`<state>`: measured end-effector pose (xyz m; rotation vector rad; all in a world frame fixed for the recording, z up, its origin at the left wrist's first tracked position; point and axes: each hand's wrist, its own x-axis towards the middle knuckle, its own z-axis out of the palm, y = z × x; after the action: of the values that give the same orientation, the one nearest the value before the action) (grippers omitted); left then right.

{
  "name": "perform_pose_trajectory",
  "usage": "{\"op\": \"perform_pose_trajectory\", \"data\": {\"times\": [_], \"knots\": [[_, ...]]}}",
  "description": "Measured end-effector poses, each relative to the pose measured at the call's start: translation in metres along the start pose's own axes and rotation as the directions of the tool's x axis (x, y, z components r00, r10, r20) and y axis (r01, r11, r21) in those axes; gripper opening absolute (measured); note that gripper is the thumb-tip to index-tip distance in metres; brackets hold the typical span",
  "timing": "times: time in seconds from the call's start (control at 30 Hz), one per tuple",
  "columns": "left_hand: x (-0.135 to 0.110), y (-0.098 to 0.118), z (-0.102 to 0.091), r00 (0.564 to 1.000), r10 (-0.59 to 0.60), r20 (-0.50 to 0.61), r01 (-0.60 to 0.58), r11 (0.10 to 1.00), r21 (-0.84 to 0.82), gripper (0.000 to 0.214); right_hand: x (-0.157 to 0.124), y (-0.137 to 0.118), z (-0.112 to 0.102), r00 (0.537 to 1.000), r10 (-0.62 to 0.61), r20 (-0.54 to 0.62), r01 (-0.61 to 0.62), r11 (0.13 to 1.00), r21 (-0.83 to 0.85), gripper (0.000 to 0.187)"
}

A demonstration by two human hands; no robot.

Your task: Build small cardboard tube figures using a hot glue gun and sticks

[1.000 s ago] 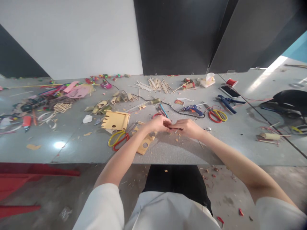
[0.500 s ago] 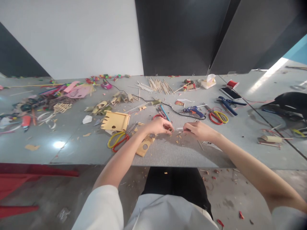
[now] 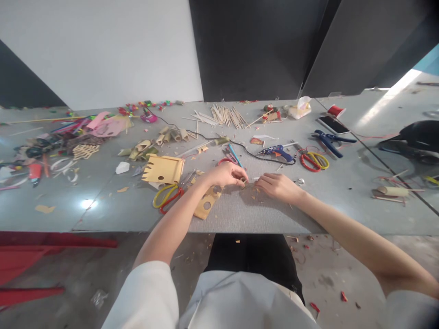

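Between the thumb and fingers of my left hand [image 3: 229, 175] is a small bamboo ring [image 3: 243, 180], its round end showing. My right hand [image 3: 276, 186] is close on the right, fingers pinched toward the ring; what they hold, if anything, is too small to make out. Under and beside my left wrist lies a tan cardboard piece [image 3: 202, 211] with round holes. Beyond the left hand are a blue pen-like stick [image 3: 235, 156] and red scissor handles [image 3: 224, 161]. A blue glue gun [image 3: 279, 153] rests behind my right hand.
Yellow-and-red scissors [image 3: 164, 196] and a notched cardboard panel [image 3: 166, 169] lie left. Cut bamboo tubes [image 3: 168, 135] and wooden sticks [image 3: 228, 115] are farther back. Right are more scissors [image 3: 313, 161], blue pliers [image 3: 331, 141], a phone [image 3: 334, 124] and red thread [image 3: 336, 110]. A black cord crosses the table.
My right hand has moved left, closer to the bamboo ring in my left hand. A small shiny round object is now uncovered right of it. The view has shifted slightly.
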<state>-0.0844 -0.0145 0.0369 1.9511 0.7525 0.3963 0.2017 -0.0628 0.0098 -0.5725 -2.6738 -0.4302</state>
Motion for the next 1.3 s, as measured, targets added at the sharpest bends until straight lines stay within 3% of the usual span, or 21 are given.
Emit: {"op": "perform_pose_trajectory", "data": {"times": [0.5,0.73,0.93,1.3], "knots": [[0.002,-0.007,-0.001,0.999,-0.006,0.033,0.006,1.000,-0.009,0.021,-0.012,0.007,-0.001,0.984,0.056,0.168,-0.076,0.991,0.114,0.026],[0.000,-0.004,-0.002,0.999,-0.013,0.047,0.014,1.000,-0.013,0.021,-0.018,0.016,-0.002,0.985,0.127,0.118,-0.149,0.967,0.206,0.028],[0.001,-0.005,-0.003,0.998,-0.012,0.056,0.011,1.000,0.004,0.020,-0.013,0.015,-0.002,0.995,0.094,0.046,-0.101,0.975,0.197,0.026],[0.004,-0.005,-0.001,0.999,-0.014,0.037,0.016,0.999,-0.030,0.021,-0.003,0.013,0.009,0.997,0.013,0.081,-0.019,0.996,0.083,0.030]]}}
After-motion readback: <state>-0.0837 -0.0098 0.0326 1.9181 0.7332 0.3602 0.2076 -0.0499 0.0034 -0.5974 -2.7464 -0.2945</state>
